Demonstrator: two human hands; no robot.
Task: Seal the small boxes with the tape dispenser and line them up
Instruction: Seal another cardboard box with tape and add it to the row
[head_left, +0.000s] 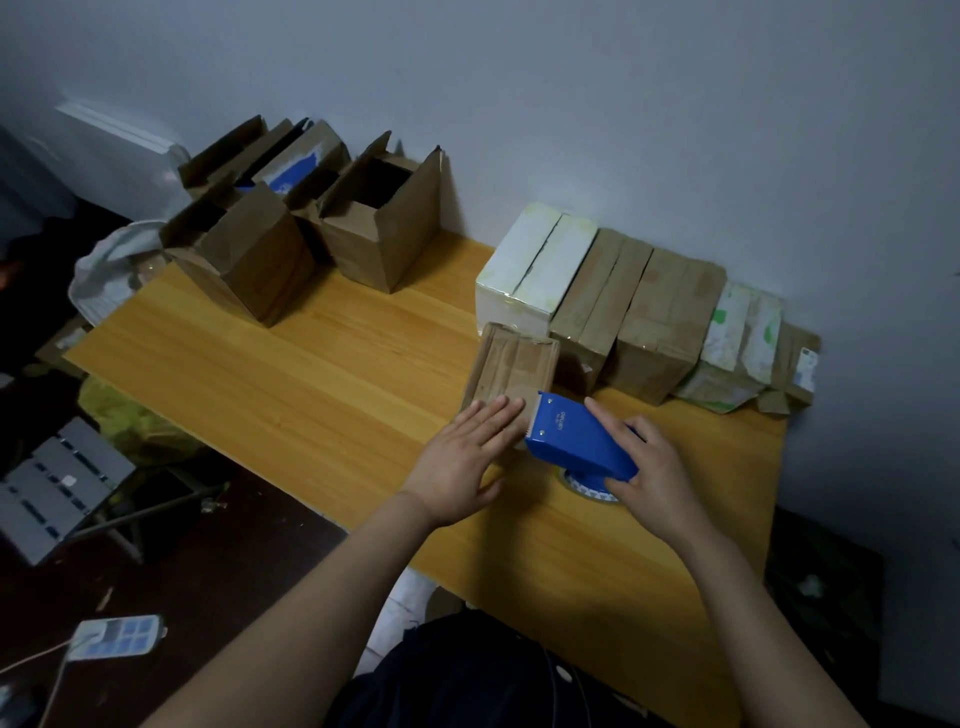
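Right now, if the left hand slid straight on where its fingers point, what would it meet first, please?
Probably the brown sealed box in the row behind the small box it presses, though the left hand may graze the tape dispenser first.

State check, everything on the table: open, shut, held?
small box: flaps shut, pressed from above
tape dispenser: held, blade at the small box's near end
left grip: flat on small box
right grip: curled round tape dispenser
row of boxes: shut, side by side
back boxes: flaps open
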